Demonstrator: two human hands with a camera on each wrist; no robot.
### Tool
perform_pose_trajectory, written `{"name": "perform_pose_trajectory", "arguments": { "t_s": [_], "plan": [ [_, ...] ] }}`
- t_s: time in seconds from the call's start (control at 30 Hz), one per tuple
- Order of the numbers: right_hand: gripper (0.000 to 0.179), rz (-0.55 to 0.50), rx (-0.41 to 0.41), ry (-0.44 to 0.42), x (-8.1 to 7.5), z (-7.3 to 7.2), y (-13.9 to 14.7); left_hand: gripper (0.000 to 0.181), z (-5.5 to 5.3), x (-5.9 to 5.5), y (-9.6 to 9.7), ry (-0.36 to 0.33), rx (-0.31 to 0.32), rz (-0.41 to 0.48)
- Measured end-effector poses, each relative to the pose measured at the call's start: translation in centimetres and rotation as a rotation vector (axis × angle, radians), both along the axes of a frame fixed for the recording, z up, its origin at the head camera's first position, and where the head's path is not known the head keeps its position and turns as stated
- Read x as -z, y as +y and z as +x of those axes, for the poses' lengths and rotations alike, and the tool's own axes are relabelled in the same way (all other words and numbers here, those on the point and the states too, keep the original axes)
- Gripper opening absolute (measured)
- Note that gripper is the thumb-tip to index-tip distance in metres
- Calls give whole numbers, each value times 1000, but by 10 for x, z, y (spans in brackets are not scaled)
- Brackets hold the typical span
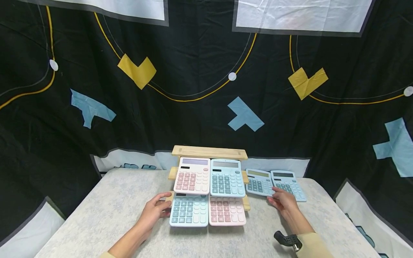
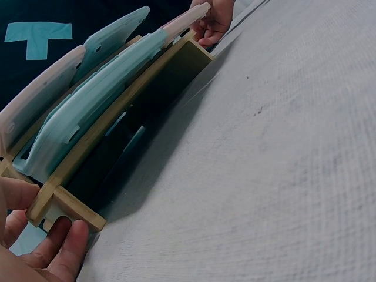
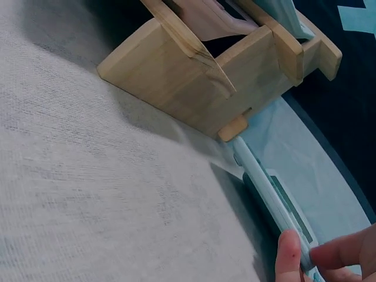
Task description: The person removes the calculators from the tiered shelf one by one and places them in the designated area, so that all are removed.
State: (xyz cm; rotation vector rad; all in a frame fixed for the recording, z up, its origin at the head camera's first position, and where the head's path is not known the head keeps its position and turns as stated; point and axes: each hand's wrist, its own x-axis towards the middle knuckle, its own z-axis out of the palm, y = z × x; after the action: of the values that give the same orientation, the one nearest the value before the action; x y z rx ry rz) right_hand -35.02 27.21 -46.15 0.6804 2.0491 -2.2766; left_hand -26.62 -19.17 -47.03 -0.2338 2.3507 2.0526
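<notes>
A tiered wooden rack (image 1: 209, 152) stands mid-table with calculators leaning on it in two rows. The upper row has a pink-and-white calculator (image 1: 192, 175) beside a light blue calculator (image 1: 227, 178). Below them are another blue one (image 1: 189, 210) and a pink one (image 1: 227, 211). My left hand (image 1: 155, 210) holds the rack's left end, thumb and fingers around the wood in the left wrist view. To the rack's right, my right hand (image 1: 285, 201) pinches the near right edge of a blue calculator (image 3: 276, 202). A further blue calculator (image 1: 292, 186) lies just beyond that hand.
The pale, mottled tabletop (image 1: 129, 190) ends at a dark patterned cloth (image 1: 193, 122) hanging behind it. A black strap piece (image 1: 287, 240) sits at the right wrist, by the sleeve (image 1: 313, 245).
</notes>
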Motion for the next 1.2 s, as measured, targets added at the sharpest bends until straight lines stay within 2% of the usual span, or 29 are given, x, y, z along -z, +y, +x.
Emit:
{"name": "perform_pose_trajectory", "arguments": {
  "t_s": [0.17,0.3,0.53,0.67,0.87,1.2],
  "plan": [
    [55,14,88,-15,2,-1,-4,46,0,-1,0,5,3,-3],
    [55,10,128,-17,3,-1,-6,45,-1,0,-1,2,-4,0],
    [57,-11,150,2,-4,7,-8,45,-1,0,0,16,1,20],
    [54,-22,171,-20,-6,11,-9,46,-1,1,-1,15,1,19],
    [52,-13,190,-59,-6,15,-9,45,-2,2,-1,5,-3,15],
    [53,-11,201,-49,-6,22,-7,44,0,1,-1,16,1,12]
  ]
}}
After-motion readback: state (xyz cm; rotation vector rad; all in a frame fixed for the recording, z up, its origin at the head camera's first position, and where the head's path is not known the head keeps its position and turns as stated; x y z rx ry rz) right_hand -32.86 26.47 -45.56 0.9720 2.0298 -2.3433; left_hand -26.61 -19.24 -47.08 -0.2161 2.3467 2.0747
